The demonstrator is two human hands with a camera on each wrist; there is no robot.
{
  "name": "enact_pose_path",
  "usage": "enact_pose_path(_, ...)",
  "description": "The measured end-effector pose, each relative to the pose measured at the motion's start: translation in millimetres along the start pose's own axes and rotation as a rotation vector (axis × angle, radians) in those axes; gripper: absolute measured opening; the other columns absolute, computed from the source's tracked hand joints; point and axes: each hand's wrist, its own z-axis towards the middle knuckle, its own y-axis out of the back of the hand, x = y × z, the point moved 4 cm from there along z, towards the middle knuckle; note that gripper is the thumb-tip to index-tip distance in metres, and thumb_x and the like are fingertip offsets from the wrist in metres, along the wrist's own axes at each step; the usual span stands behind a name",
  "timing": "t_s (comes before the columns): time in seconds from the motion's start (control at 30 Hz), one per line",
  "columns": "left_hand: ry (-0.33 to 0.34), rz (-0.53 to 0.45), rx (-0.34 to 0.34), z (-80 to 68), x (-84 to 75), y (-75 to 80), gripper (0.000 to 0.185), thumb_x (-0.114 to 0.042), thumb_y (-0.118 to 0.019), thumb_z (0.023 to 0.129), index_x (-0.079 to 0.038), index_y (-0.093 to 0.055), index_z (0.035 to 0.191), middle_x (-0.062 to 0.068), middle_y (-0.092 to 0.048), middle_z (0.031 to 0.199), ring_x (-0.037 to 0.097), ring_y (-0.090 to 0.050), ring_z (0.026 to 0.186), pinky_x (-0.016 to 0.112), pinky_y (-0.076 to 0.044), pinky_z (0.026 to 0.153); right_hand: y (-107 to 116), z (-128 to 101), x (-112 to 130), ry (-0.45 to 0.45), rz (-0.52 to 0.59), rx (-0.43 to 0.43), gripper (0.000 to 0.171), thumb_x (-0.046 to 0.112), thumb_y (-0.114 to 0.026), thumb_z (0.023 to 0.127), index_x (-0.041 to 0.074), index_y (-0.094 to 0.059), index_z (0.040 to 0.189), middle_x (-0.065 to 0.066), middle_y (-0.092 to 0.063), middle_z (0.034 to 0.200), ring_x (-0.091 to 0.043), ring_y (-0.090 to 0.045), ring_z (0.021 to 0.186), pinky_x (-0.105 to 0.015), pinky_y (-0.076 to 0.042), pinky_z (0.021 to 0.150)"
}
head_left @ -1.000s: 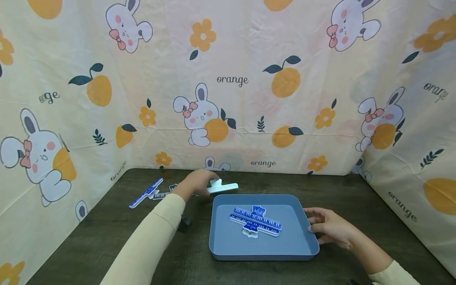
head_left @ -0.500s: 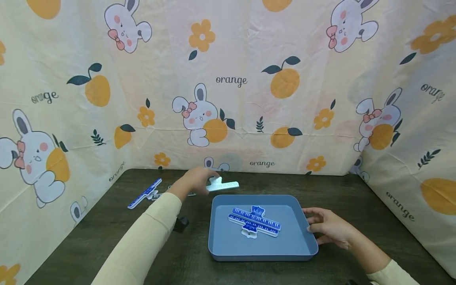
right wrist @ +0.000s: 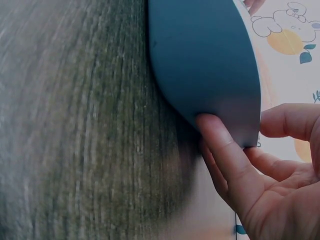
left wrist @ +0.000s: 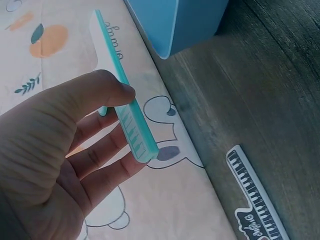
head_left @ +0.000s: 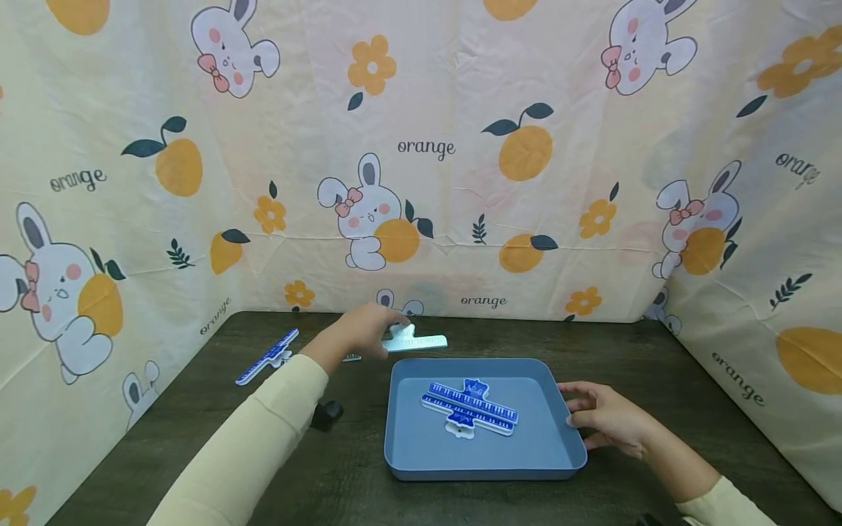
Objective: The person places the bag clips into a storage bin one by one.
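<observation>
The cloth [head_left: 447, 197] fills the back and both sides of my head view, printed with rabbits, oranges and flowers. In front of it I have the dark bench [head_left: 355, 489]. On that sits the blue-grey tray [head_left: 437, 456], slightly right of centre.

My right hand [head_left: 615, 420] is at the tray's right side, gripping its wall; from the right wrist camera I see the wall between the fingers, one of them against its outer face. My left hand [head_left: 360, 332] is beyond the tray's far left corner, pinching the turquoise clip [left wrist: 131, 122]. That clip lies between thumb and fingers: the thumb tip crosses its long bar near the middle, and the other fingers sit behind it. In the head view the bar points right, past the fingers, just beyond the tray's far rim. I cannot tell whether it touches the bench.

Two blue clips [head_left: 475, 400] lie together in the tray, well apart from both hands. Another blue clip [head_left: 267, 358] lies slanted on the bench, left of the left sleeve [head_left: 263, 427]. I see a black-and-white clip [left wrist: 255, 192] on the bench too, mostly hidden behind the left arm in the head view.
</observation>
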Motion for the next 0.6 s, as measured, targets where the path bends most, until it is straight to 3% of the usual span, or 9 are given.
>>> enact_pose_path(0.6,-0.056,0.020,-0.025,-12.3,-17.6,18.4,0.058,-0.009,-0.082,0.071,-0.014,-0.065,0.127,0.002,-0.067,0.113,0.016,-0.059,0.089,0.035,-0.052,0.081,-0.2,0.5,-0.2,0.006,-0.002,-0.004,0.073,-0.005,-0.059,0.087,-0.014,-0.017,0.146,-0.023,-0.059,0.118,-0.031,-0.064,0.095,-0.054,-0.055,0.074)
